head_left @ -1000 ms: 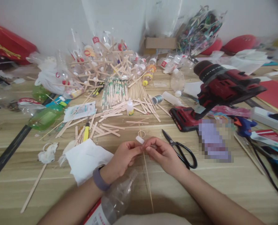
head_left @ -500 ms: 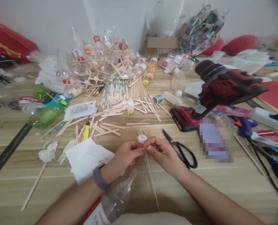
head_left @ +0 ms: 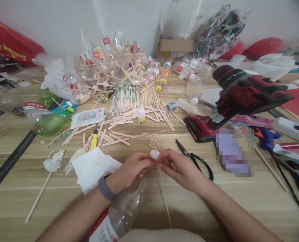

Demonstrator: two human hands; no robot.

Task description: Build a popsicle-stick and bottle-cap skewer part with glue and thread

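A white bottle cap [head_left: 155, 154] is held up in front of me, pierced by a thin bamboo skewer [head_left: 164, 192] that slants down toward my body. My left hand [head_left: 133, 169] is closed at the skewer just under the cap; its exact grip is partly hidden. From the other side my right hand [head_left: 183, 168] pinches the cap's right edge with its fingertips. Behind the cap, near the skewer's upper end, a thin ring [head_left: 153, 144] shows. Below my left forearm leans a clear plastic bottle [head_left: 125, 210] with a red and white label.
Black-handled scissors [head_left: 197, 161] lie right of my hands, near a red cordless drill [head_left: 242, 97]. A small glue bottle [head_left: 141, 115] stands before piled wooden sticks [head_left: 126, 116]. White tissue [head_left: 94, 168] and a yellow-handled tool [head_left: 94, 139] lie left. A glue gun [head_left: 266, 137] is far right.
The right fingers have shifted from the skewer below the cap up to the cap's edge. The cap has tilted, and the view has shifted slightly.
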